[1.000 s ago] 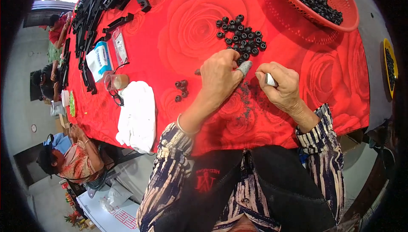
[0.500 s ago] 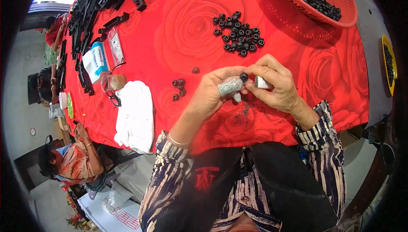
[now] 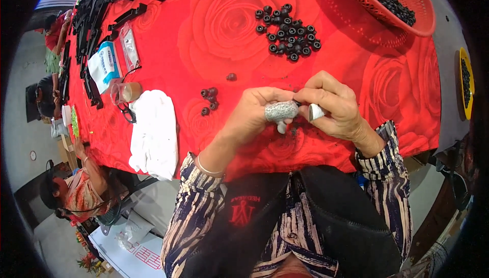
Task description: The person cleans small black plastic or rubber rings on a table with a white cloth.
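While both hands meet just above the near edge of the red surface point(image 3: 356, 69), the left hand point(image 3: 254, 112) curls, its wrapped thumb point(image 3: 281, 111) pressing toward the right hand point(image 3: 331, 106), which pinches a small dark piece (mostly hidden). This looks like a fitting step; next it needs another piece from the far pile of black rings point(image 3: 289, 29).

Bead pile point(image 3: 288, 29) behind hands point(image 3: 300, 111); basket point(image 3: 407, 3) far right; cloth point(image 3: 154, 133) left on table point(image 3: 214, 23).
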Tool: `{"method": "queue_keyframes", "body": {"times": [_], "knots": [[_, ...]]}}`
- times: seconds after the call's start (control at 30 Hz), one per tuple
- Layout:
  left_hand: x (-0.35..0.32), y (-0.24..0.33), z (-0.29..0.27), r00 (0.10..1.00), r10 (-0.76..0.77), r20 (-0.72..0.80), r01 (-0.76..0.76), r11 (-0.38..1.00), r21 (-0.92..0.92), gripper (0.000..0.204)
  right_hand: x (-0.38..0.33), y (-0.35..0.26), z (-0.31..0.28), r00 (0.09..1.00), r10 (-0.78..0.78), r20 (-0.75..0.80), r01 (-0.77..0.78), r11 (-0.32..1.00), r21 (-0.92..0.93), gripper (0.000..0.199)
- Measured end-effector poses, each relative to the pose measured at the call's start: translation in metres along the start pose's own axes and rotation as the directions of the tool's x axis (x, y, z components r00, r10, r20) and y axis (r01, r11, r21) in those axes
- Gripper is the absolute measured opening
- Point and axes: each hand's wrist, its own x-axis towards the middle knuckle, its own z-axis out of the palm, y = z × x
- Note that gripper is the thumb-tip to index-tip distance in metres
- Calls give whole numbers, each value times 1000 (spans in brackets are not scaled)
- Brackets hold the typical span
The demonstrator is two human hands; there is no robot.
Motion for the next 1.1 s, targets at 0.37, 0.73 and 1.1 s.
{"method": "queue_keyframes", "body": {"times": [0.37,0.73,1.1], "knots": [[-3,7,3,989,-100,108,105,994,-38,20,0,-3,-1,985,-171,27,173,978,-117,28],[-9,-1,25,996,65,-61,-68,996,-54,21,0,-8,1,948,-308,-77,271,912,-309,32],[-7,2,20,966,250,-71,-243,966,87,21,1,-16,-13,985,168,46,-170,985,37,24]]}}
